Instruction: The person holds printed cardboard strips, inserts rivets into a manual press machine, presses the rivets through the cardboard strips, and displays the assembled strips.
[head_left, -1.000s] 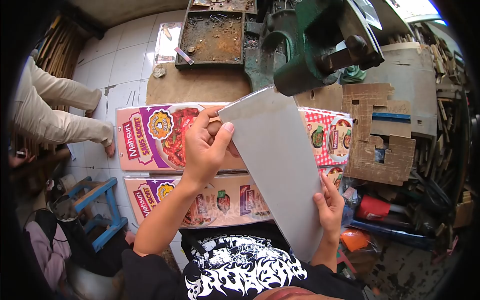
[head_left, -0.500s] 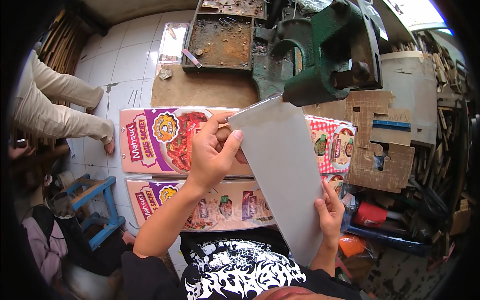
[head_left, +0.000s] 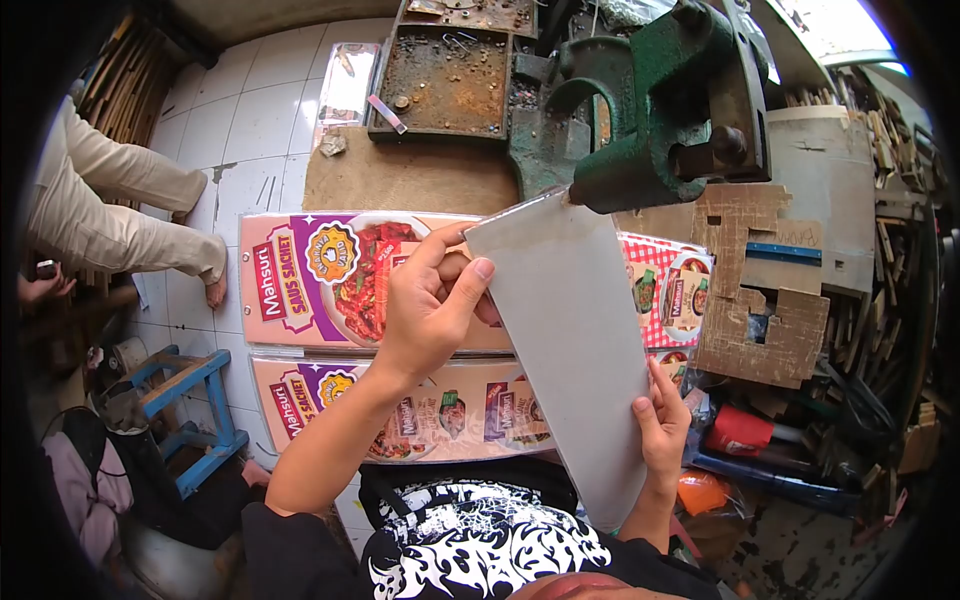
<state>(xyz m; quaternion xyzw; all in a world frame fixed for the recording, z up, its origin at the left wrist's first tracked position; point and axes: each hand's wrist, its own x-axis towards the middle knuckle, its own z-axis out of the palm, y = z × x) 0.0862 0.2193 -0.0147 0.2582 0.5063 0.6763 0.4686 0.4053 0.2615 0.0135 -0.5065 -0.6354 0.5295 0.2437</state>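
Note:
A long light-grey board slants across the middle of the view, its plain face up. My left hand is closed on its left edge near the far end, thumb over the edge. Lower down, my right hand grips the right edge with the thumb on the grey face. The board's far corner reaches the nose of a green press machine; whether they touch I cannot tell. Beneath my hands lie printed sauce-sachet signs in two stacks, partly hidden by the board and my left arm.
A rusty metal tray with small loose parts stands left of the press. Cut cardboard lies to the right, before piled wood strips. A blue stool frame and a person's legs are on the left.
The board's far end and my left hand have shifted very slightly right in view. Both hands keep their hold. The person at left shows more of a hand with a dark object.

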